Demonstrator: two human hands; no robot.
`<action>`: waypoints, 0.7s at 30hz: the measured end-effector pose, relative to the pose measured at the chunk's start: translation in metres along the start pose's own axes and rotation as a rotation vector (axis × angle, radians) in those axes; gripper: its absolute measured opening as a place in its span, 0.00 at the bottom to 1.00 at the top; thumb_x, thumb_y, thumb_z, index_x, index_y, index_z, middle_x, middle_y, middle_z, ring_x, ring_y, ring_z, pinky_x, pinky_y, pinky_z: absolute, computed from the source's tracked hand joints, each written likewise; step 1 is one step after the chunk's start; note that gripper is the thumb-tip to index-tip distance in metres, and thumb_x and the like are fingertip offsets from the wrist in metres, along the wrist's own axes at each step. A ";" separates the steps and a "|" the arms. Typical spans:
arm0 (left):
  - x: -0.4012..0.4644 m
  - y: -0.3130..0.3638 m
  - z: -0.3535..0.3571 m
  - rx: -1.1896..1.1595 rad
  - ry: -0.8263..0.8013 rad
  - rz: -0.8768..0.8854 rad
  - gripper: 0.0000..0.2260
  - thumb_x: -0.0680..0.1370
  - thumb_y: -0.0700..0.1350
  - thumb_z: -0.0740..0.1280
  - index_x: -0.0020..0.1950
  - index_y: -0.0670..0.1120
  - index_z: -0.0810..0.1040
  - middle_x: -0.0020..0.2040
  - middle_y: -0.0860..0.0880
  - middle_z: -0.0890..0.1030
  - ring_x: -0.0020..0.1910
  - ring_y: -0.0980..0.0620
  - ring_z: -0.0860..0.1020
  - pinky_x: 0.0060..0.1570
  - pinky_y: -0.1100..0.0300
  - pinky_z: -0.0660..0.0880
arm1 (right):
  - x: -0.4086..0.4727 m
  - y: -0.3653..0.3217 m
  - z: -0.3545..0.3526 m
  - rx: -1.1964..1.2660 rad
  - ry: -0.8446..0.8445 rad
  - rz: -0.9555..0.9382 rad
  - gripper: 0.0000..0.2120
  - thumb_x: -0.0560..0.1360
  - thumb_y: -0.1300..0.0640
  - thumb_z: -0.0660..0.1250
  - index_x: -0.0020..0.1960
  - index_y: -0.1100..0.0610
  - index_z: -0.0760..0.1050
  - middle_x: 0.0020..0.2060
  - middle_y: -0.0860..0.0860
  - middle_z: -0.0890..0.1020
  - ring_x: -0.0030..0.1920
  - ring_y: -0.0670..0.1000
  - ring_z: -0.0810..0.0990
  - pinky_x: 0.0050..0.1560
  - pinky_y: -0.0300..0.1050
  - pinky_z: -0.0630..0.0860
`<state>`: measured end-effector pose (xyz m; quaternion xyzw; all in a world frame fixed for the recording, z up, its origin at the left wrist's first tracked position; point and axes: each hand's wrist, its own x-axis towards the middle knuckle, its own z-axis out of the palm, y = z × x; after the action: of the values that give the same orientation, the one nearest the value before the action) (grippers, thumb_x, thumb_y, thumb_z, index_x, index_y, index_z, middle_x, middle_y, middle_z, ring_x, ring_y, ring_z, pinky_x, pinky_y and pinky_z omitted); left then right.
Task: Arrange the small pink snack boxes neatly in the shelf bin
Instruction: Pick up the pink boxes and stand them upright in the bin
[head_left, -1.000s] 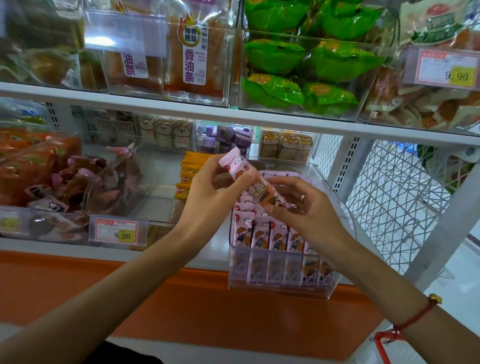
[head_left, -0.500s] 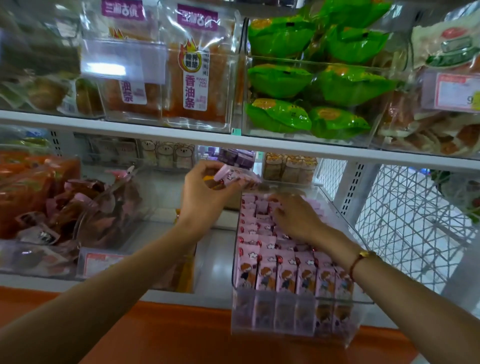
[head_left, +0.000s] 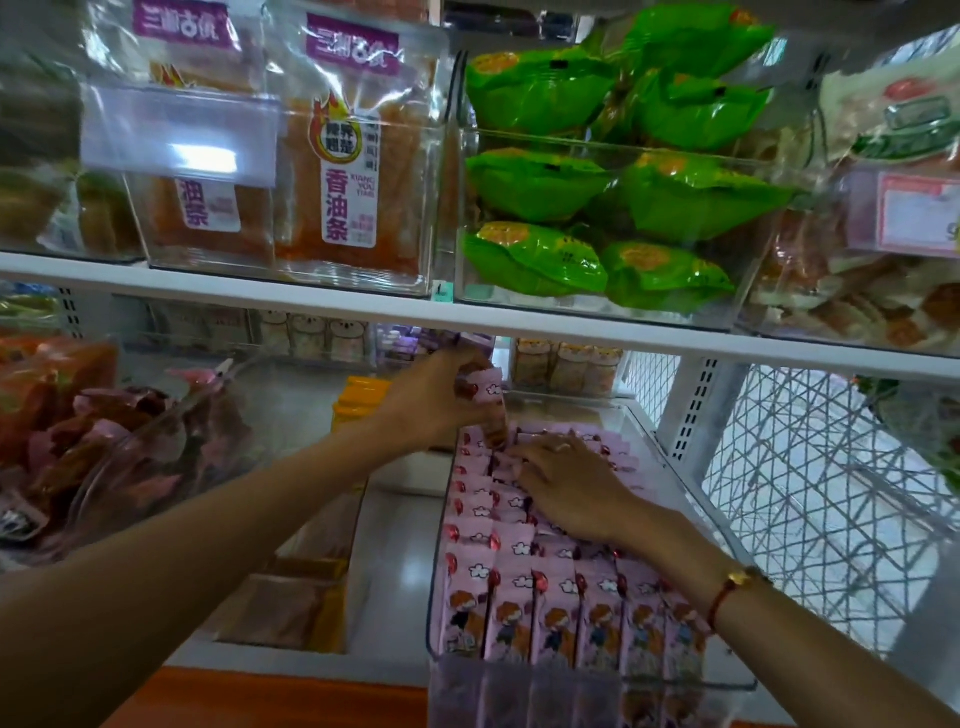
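In the lower middle of the frame, the clear shelf bin holds the small pink snack boxes standing upright in tight rows, each printed with a cartoon figure and white flowers. The right hand lies flat on the rows in the middle, fingers spread and relaxed. Farther back, near the centre, the left hand pinches one pink box upright over the back rows.

Two hands, one clear bin, six front-row pink boxes.

Looking like a shop: packaged snacks filling clear bins on white shelving, price tag showing
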<state>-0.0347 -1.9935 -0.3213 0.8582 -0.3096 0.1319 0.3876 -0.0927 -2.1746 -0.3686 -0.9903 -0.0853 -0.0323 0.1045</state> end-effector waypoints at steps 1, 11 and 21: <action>0.004 0.002 0.000 0.008 -0.035 0.017 0.18 0.71 0.46 0.76 0.58 0.44 0.77 0.54 0.45 0.81 0.54 0.46 0.79 0.55 0.47 0.76 | 0.000 0.000 0.000 0.012 0.008 -0.002 0.21 0.82 0.48 0.47 0.74 0.48 0.61 0.75 0.52 0.61 0.74 0.53 0.55 0.73 0.51 0.51; 0.030 0.012 0.018 0.296 -0.250 -0.055 0.20 0.72 0.51 0.74 0.58 0.41 0.79 0.46 0.47 0.78 0.47 0.48 0.75 0.46 0.58 0.69 | -0.002 -0.002 -0.001 0.020 -0.002 -0.001 0.21 0.82 0.47 0.47 0.73 0.45 0.61 0.74 0.52 0.63 0.74 0.54 0.57 0.72 0.49 0.52; 0.025 0.014 0.033 0.472 -0.497 0.008 0.12 0.81 0.44 0.61 0.62 0.47 0.79 0.62 0.47 0.79 0.60 0.48 0.76 0.61 0.50 0.72 | -0.039 -0.012 -0.013 -0.007 -0.069 0.019 0.23 0.82 0.46 0.47 0.77 0.47 0.53 0.77 0.52 0.53 0.76 0.53 0.51 0.75 0.53 0.50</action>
<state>-0.0249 -2.0357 -0.3231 0.9289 -0.3589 -0.0117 0.0905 -0.1342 -2.1725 -0.3564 -0.9920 -0.0791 0.0026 0.0986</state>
